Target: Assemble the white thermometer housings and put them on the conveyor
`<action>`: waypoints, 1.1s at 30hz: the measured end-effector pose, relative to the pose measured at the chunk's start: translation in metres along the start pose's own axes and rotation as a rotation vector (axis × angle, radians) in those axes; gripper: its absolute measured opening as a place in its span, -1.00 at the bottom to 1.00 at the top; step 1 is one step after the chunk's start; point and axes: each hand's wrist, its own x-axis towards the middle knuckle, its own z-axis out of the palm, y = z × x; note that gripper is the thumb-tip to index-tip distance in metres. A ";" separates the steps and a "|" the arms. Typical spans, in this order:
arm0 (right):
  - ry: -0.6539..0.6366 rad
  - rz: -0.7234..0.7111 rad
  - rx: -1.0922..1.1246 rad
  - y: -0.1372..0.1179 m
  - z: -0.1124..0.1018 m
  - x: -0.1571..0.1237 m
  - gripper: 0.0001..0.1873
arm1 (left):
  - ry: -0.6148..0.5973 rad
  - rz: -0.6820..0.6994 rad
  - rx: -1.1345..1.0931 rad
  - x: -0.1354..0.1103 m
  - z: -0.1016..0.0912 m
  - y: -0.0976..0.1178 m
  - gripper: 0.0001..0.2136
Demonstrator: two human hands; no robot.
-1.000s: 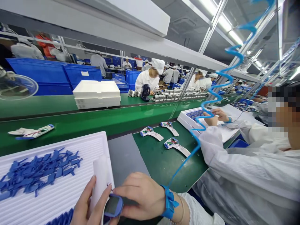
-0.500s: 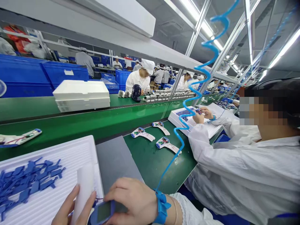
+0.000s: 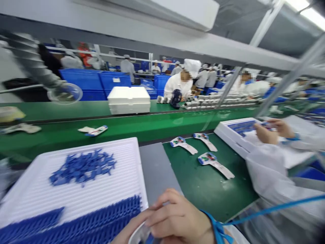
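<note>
Both our hands meet on one small device at the bottom edge.

Our right hand (image 3: 177, 220), blue strap at its wrist, curls its fingers down over a small white-and-blue handheld device (image 3: 142, 235); our left hand (image 3: 127, 230) comes in from the left beneath it, its grip mostly hidden, so we cannot tell how closed it is. Just left lies the white ribbed plastic tray (image 3: 122, 183) with loose small blue plastic parts (image 3: 81, 166); further right, three white open device shells (image 3: 203, 152) lie on the green mat.

Grey mat (image 3: 154, 166) open — white tray (image 3: 76, 196) flanks it.
</note>
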 end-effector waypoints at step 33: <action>0.296 -0.019 0.280 0.004 0.010 0.015 -0.81 | -0.263 -0.016 -0.528 -0.011 0.015 0.026 -0.52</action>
